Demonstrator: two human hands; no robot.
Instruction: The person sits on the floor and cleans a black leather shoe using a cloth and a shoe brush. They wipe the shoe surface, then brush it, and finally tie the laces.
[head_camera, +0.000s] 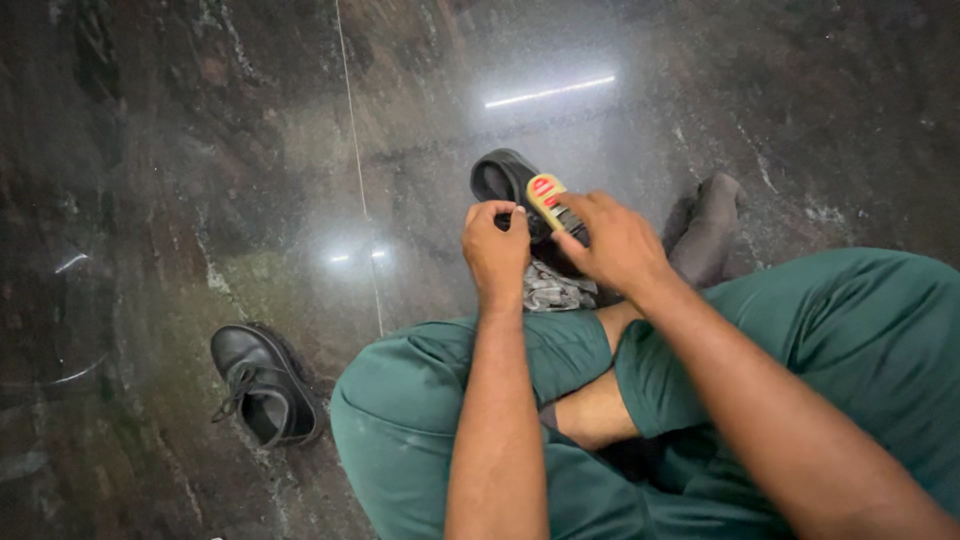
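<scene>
I sit cross-legged on a dark polished stone floor in green trousers. My left hand (494, 250) grips a black shoe (500, 177) by its near side, its opening facing up. My right hand (612, 243) holds a shoe brush with a yellow back and a red label (546, 194) against the shoe. A grey patterned cloth (556, 288) lies under both hands, resting by my knee.
A second black lace-up shoe (262, 385) stands on the floor at the lower left, near my left knee. A dark grey sock or cloth (708, 232) lies to the right of my hands. Ceiling lights reflect off the floor (200, 150).
</scene>
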